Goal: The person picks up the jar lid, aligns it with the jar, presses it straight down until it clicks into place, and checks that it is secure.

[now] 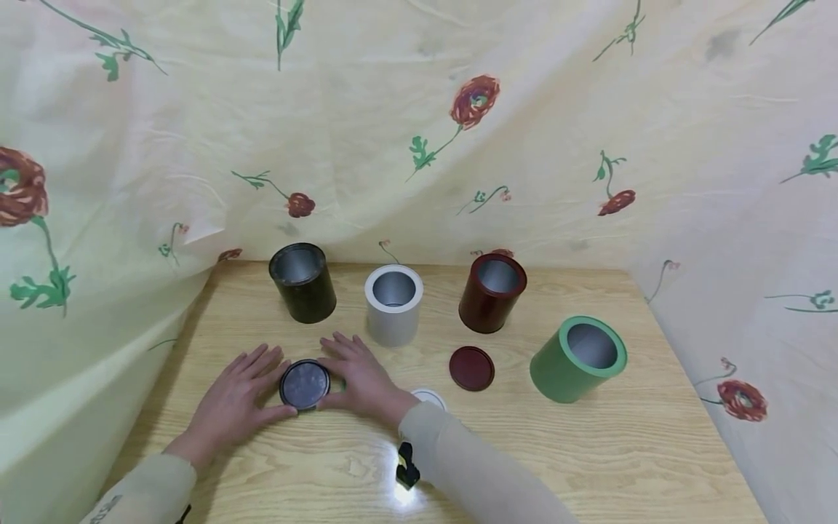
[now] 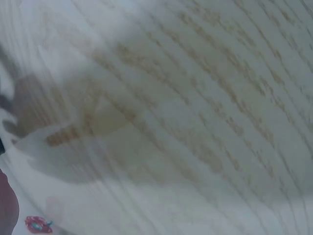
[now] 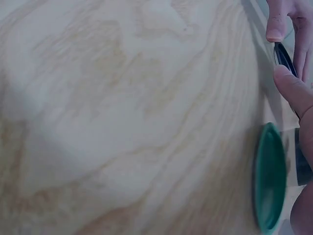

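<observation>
A round black lid is held between both hands at the left of the table. My left hand grips its left rim with thumb and fingers. On the opposite side, my right hand pinches the right rim. The right wrist view shows the black lid edge-on, a thumb at either side. Below it there lies a green lid; in the head view the right hand hides most of that lid. Only table and a bit of the left hand show in the left wrist view.
Behind the hands stand open canisters: black, white and dark red. A green canister is farther right. A dark red lid lies near the middle; the right forearm partly covers a white lid. Flowered cloth borders the table.
</observation>
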Tool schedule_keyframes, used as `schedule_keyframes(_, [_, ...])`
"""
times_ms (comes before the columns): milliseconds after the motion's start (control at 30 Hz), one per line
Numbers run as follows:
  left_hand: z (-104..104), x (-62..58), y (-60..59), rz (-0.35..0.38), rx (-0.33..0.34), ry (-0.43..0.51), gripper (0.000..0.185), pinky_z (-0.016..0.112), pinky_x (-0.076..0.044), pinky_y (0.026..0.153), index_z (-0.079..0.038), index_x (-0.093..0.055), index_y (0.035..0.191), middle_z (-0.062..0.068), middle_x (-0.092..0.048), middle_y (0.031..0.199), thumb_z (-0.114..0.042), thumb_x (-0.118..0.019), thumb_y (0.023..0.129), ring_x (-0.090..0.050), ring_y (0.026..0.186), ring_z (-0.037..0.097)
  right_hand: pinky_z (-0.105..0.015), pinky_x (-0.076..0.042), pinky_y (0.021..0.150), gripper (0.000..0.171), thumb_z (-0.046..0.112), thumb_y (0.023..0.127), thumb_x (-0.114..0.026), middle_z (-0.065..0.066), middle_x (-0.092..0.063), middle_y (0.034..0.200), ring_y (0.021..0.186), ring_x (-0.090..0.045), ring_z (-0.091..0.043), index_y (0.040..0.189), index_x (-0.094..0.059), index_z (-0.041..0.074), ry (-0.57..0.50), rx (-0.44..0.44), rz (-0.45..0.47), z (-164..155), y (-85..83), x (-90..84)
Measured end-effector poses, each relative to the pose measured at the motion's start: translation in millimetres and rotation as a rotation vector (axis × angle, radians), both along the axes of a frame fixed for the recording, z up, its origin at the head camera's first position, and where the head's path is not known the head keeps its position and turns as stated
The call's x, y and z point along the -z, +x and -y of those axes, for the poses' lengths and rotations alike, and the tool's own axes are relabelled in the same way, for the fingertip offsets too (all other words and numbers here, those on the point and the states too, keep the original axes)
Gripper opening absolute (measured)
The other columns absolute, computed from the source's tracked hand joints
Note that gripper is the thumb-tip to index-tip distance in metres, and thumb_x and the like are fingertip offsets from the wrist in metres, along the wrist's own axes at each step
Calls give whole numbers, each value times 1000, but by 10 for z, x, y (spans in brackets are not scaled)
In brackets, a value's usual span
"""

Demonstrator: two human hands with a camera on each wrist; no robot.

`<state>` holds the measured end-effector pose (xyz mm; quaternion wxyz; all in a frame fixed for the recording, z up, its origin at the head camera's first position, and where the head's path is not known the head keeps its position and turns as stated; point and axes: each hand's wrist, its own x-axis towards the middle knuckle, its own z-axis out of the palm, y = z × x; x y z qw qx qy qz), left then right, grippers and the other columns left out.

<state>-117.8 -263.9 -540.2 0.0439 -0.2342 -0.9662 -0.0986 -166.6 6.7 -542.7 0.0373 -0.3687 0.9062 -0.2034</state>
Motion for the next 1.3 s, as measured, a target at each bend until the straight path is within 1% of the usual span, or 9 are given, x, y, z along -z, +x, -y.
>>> schedule_keyframes(67, [-1,-44,-14,-24,2,8,93,64,-36,121,-8,-65,148,17,-54,160,-73,-78,83,-42,152,43,-49,-18,133,75,51,86,-88,-5,-42,170,163,-26,-28,147,-66,14,-19,-11,-23,-3,-21,-33])
schedule_keyframes(233, [12,-158,-54,-147,39,37,91,64,-41,116,-6,-69,142,20,-58,154,-66,-87,76,-49,146,46,-51,-21,132,76,50,85,-89,-8,-42,169,161,-29,-31,147,-67,12,-46,-32,-73,5,-70,-118])
schedule_keyframes(467, [57,-283,-99,-302,80,113,90,54,-34,126,-6,-73,137,21,-62,149,-64,-88,70,-53,141,45,-50,-23,132,76,50,84,-90,-9,-42,169,160,-33,-30,146,-67,11,-69,-36,-160,30,-83,-264])
schedule_keyframes(567, [67,-333,-122,-354,104,143,89,55,-35,125,-6,-74,136,21,-64,147,-70,-81,76,-55,139,47,-50,-25,131,77,50,83,-91,-9,-43,168,159,-35,-29,145,-68,11,-93,-37,-207,25,-85,-334])
schedule_keyframes(700, [70,-391,-158,-417,124,158,93,55,-35,125,-5,-74,135,22,-65,146,-84,-55,90,-57,137,48,-51,-27,130,76,47,82,-92,-10,-45,167,159,-35,-29,145,-68,11,-126,-43,-249,22,-108,-418])
schedule_keyframes(833, [61,-474,-200,-463,125,170,98,56,-35,125,-5,-75,134,22,-65,145,-87,-40,94,-59,135,48,-51,-24,131,74,44,83,-92,-11,-46,166,159,-35,-29,144,-68,10,-141,-51,-273,19,-159,-503])
schedule_keyframes(1000, [51,-612,-288,-515,143,185,98,63,-38,121,-3,-75,134,24,-66,144,-86,-38,96,-59,134,49,-50,-22,132,74,43,82,-94,-11,-47,165,158,-36,-30,143,-68,9,-147,-45,-331,16,-251,-640])
schedule_keyframes(1100, [66,-692,-343,-554,162,198,95,62,-39,121,-3,-74,134,25,-66,142,-84,-42,97,-60,133,50,-49,-22,132,75,43,83,-93,-12,-46,166,158,-36,-30,144,-68,9,-144,-53,-360,28,-309,-733])
schedule_keyframes(1300, [91,-837,-436,-583,163,193,94,61,-40,121,-3,-74,135,25,-65,144,-84,-44,97,-59,133,50,-48,-19,133,75,42,83,-93,-14,-47,165,159,-35,-31,145,-67,9,-159,-68,-359,35,-416,-906])
